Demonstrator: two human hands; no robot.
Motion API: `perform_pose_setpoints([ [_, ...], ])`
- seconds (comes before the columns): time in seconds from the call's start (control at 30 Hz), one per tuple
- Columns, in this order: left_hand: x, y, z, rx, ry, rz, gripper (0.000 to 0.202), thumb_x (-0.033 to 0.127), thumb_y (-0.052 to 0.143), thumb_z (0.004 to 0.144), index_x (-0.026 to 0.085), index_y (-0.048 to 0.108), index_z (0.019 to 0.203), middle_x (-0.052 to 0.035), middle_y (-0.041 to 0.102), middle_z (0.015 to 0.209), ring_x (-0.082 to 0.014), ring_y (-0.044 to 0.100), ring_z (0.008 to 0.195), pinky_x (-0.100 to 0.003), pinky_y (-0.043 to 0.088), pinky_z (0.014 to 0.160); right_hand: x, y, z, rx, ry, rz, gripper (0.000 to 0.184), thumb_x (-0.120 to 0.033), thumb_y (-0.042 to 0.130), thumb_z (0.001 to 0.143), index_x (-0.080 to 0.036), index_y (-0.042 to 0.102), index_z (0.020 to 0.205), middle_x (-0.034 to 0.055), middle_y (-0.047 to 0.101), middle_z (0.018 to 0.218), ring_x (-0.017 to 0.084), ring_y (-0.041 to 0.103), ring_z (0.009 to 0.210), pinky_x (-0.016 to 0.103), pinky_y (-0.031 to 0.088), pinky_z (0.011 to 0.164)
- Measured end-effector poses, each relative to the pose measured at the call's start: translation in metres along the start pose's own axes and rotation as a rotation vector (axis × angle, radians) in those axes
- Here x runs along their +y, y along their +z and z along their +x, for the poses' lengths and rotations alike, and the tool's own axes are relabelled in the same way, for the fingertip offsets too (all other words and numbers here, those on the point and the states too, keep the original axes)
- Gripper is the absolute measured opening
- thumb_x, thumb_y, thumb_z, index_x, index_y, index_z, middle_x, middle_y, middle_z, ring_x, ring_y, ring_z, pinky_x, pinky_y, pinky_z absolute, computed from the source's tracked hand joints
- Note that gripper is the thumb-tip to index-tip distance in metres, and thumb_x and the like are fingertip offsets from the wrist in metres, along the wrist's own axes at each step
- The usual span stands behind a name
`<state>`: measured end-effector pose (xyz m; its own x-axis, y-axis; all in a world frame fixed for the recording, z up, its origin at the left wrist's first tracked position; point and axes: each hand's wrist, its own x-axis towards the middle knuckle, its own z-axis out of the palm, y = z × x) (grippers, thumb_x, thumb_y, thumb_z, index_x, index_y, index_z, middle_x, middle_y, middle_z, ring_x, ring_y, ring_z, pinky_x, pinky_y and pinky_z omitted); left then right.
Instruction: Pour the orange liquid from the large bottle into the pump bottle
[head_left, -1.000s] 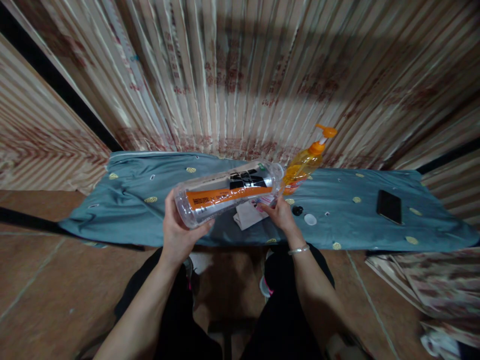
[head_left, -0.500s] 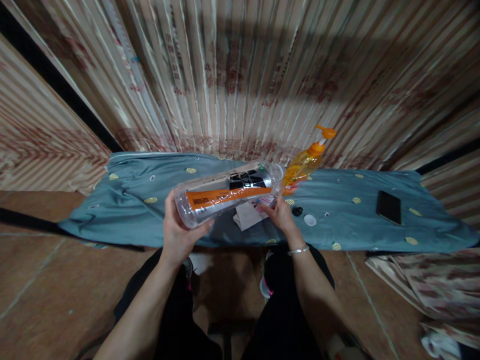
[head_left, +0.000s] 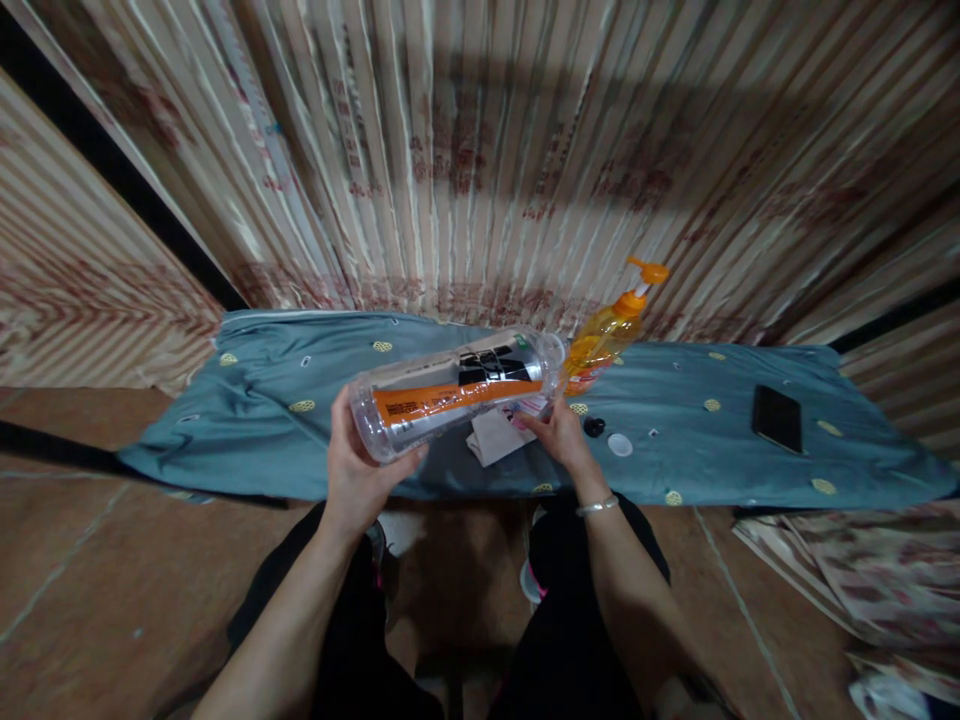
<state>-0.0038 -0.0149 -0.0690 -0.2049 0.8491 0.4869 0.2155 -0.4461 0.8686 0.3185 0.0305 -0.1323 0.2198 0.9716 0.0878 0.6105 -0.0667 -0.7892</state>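
A large clear plastic bottle (head_left: 450, 385) with an orange, silver and black label lies tilted in the air, its mouth end to the right and a little higher. My left hand (head_left: 364, 465) grips it round the base, thumb along the underside. Close under the neck end, my right hand (head_left: 561, 435) is curled against the bottle; its fingertips are partly hidden behind it. Just past the mouth stands a yellow pump bottle (head_left: 604, 335) with an orange pump top. Below the clear bottle lies a folded whitish cloth or paper (head_left: 499, 440).
A teal patterned cloth (head_left: 262, 400) covers the narrow table. Right of my right hand lie a small black object (head_left: 594, 427) and a white round cap (head_left: 620, 444). A black phone-like object (head_left: 778, 417) rests farther right. Pleated curtains (head_left: 480, 150) hang behind.
Both hands and the clear bottle hold nearly the same pose. The whole view has shifted slightly, with the table a little lower in the picture.
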Motion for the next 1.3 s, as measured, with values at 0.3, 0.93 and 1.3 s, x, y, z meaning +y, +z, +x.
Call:
perform_pose_setpoints([
  [0.3, 0.0031, -0.0002, -0.0010, -0.008, -0.044, -0.019, 0.110, 0.064, 0.107, 0.058, 0.023, 0.057, 0.147, -0.0136, 0.072, 0.141, -0.0381, 0.073, 0.134, -0.052, 0.064, 0.113, -0.0061, -0.0019, -0.0018, -0.010, 0.011, 0.003, 0.055, -0.046, 0.088, 0.079, -0.020, 0.064, 0.121, 0.0009, 0.071, 0.079, 0.025, 0.064, 0.070, 0.039, 0.053, 0.072],
  [0.93, -0.0006, -0.0012, -0.0015, 0.004, -0.018, -0.012, 0.110, 0.061, 0.108, 0.059, 0.023, 0.057, 0.148, -0.0153, 0.069, 0.146, -0.0393, 0.070, 0.140, -0.053, 0.060, 0.119, -0.0040, 0.0002, -0.0019, -0.009, 0.010, -0.005, 0.063, -0.059, 0.084, 0.080, -0.019, 0.066, 0.125, 0.0033, 0.073, 0.082, 0.026, 0.066, 0.072, 0.040, 0.054, 0.070],
  [1.3, 0.0017, -0.0007, -0.0007, 0.003, -0.010, -0.006, 0.110, 0.065, 0.107, 0.058, 0.024, 0.057, 0.147, -0.0143, 0.070, 0.144, -0.0381, 0.072, 0.135, -0.052, 0.064, 0.114, -0.0008, 0.0031, -0.0026, 0.015, 0.006, 0.007, 0.068, -0.067, 0.084, 0.078, -0.018, 0.066, 0.121, 0.0051, 0.075, 0.083, 0.028, 0.067, 0.075, 0.042, 0.055, 0.073],
])
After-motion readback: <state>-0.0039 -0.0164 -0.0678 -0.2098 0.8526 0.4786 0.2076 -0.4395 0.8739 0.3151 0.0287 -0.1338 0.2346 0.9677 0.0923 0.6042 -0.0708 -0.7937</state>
